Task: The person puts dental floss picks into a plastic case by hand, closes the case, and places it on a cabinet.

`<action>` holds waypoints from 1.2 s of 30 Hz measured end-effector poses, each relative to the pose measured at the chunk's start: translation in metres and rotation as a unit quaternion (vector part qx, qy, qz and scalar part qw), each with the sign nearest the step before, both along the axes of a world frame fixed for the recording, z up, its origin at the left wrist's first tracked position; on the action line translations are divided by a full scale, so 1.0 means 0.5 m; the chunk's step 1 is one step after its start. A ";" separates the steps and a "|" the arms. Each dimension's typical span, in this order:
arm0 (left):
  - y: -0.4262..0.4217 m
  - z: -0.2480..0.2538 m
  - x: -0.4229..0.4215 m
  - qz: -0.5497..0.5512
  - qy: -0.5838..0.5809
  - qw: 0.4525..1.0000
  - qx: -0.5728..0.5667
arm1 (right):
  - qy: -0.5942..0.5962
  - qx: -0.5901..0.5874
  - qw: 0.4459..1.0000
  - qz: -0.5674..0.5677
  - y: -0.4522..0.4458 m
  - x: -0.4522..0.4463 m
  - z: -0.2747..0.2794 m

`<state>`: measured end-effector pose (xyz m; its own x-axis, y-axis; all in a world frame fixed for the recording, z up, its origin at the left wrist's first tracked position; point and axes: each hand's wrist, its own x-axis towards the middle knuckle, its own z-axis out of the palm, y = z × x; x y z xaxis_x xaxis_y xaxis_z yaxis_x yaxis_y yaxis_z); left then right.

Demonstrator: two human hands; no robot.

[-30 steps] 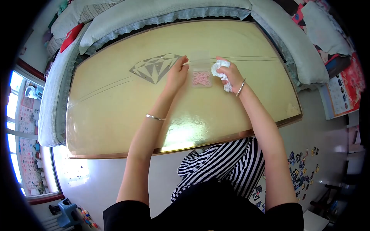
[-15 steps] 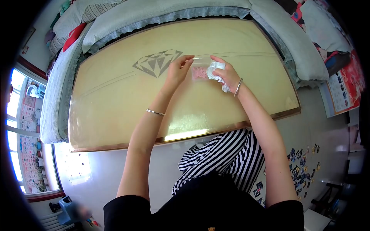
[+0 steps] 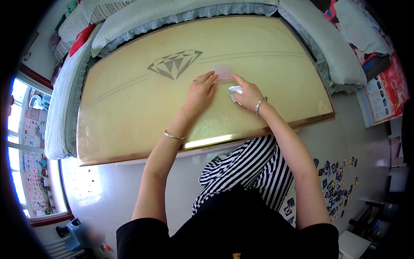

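A small clear plastic box with pink contents lies on the table, and its lid appears to be down over them. My left hand grips the box's near left corner, fingers bent and close together. At the near right corner, the index finger of my right hand is stretched out to the box. Its other fingers are closed round a crumpled white tissue, which hangs just above or on the tabletop; I cannot tell which.
The yellow table has a gold edge and a grey diamond pattern. A pale covered sofa borders its far side and both ends. Several small dark cards are scattered on the floor at the right.
The box's clear lid has come down over the pink contents. Both hands have moved lower to the box's near corners, and the tissue has moved left and away from the box.
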<state>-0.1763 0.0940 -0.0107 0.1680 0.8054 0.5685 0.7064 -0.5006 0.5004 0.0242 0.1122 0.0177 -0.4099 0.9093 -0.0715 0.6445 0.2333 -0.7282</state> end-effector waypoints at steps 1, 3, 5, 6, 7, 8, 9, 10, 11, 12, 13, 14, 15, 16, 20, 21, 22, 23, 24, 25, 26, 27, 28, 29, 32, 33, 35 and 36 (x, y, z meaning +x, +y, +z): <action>-0.003 0.000 0.000 0.005 0.032 0.999 0.015 | -0.038 0.037 0.999 0.006 -0.001 -0.004 -0.003; -0.007 -0.003 0.000 0.009 0.064 0.998 0.028 | -0.080 0.039 0.996 0.014 -0.005 -0.009 0.002; -0.009 -0.010 0.001 0.016 0.081 0.996 0.032 | -0.124 0.040 0.991 0.021 -0.009 -0.013 0.009; -0.011 -0.012 0.002 0.015 0.080 0.996 0.029 | -0.145 0.046 0.988 0.026 -0.011 -0.014 0.009; -0.012 -0.014 0.001 0.016 0.089 0.995 0.034 | -0.166 0.051 0.984 0.030 -0.012 -0.015 0.009; -0.013 -0.016 0.001 0.018 0.097 0.994 0.039 | -0.167 0.048 0.984 0.031 -0.013 -0.016 0.008; -0.014 -0.016 0.001 0.018 0.096 0.995 0.036 | -0.178 0.058 0.982 0.033 -0.014 -0.018 0.008; -0.014 -0.015 0.001 0.015 0.100 0.994 0.041 | -0.189 0.068 0.979 0.035 -0.014 -0.019 0.009; -0.015 -0.014 0.001 0.013 0.104 0.993 0.046 | -0.190 0.065 0.979 0.036 -0.014 -0.020 0.009; -0.015 -0.015 0.000 0.013 0.103 0.994 0.043 | -0.191 0.058 0.979 0.036 -0.013 -0.021 0.010; -0.014 -0.016 0.000 0.013 0.100 0.994 0.035 | -0.192 0.050 0.979 0.035 -0.011 -0.021 0.011; -0.014 -0.018 0.000 0.012 0.097 0.995 0.025 | -0.193 0.047 0.979 0.037 -0.010 -0.021 0.011; -0.014 -0.018 0.000 0.013 0.097 0.995 0.021 | -0.191 0.046 0.980 0.037 -0.010 -0.021 0.011; -0.014 -0.018 0.001 0.015 0.101 0.995 0.021 | -0.188 0.045 0.980 0.037 -0.008 -0.021 0.011; -0.010 -0.020 0.000 0.017 0.100 0.995 0.016 | -0.185 0.047 0.981 0.045 -0.004 -0.023 0.002; -0.011 -0.020 0.000 0.016 0.101 0.995 0.016 | -0.191 0.050 0.979 0.046 -0.003 -0.023 0.003; -0.013 -0.017 0.001 0.015 0.094 0.996 0.003 | -0.197 0.054 0.978 0.047 -0.002 -0.023 0.006; -0.013 -0.013 0.002 0.013 0.086 0.996 -0.010 | -0.197 0.056 0.978 0.045 -0.003 -0.023 0.008; -0.013 -0.011 0.004 0.011 0.087 0.996 -0.007 | -0.196 0.061 0.978 0.037 -0.005 -0.023 0.006; -0.014 -0.010 0.005 0.013 0.086 0.996 -0.005 | -0.195 0.065 0.978 0.029 -0.008 -0.022 0.003; -0.017 -0.009 0.005 0.015 0.085 0.996 -0.003 | -0.194 0.066 0.978 0.027 -0.010 -0.021 0.001; -0.018 -0.009 0.005 0.014 0.087 0.996 -0.001 | -0.186 0.072 0.980 0.022 -0.012 -0.020 -0.002; -0.018 -0.008 0.003 0.011 0.091 0.996 -0.004 | -0.177 0.078 0.981 0.016 -0.012 -0.020 -0.004; -0.017 -0.007 0.002 0.009 0.096 0.995 -0.007 | -0.175 0.081 0.981 0.015 -0.013 -0.020 -0.005; -0.024 0.008 0.002 0.024 0.061 0.996 -0.063 | -0.141 0.081 0.987 -0.011 -0.015 -0.016 -0.013; -0.023 0.009 0.003 0.024 0.062 0.996 -0.060 | -0.120 0.074 0.990 -0.021 -0.012 -0.014 -0.016; -0.011 0.004 0.003 0.049 0.023 0.995 -0.086 | -0.097 0.070 0.992 -0.031 -0.002 -0.011 -0.021; 0.007 -0.004 0.000 0.049 0.024 0.995 -0.085 | -0.089 0.056 0.994 -0.029 0.001 -0.010 -0.022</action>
<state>-0.1761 0.0974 -0.0125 0.1073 0.9029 0.4162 0.7728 -0.3391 0.5365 0.0192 0.1127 0.0068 -0.3457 0.9377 -0.0345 0.7761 0.2651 -0.5722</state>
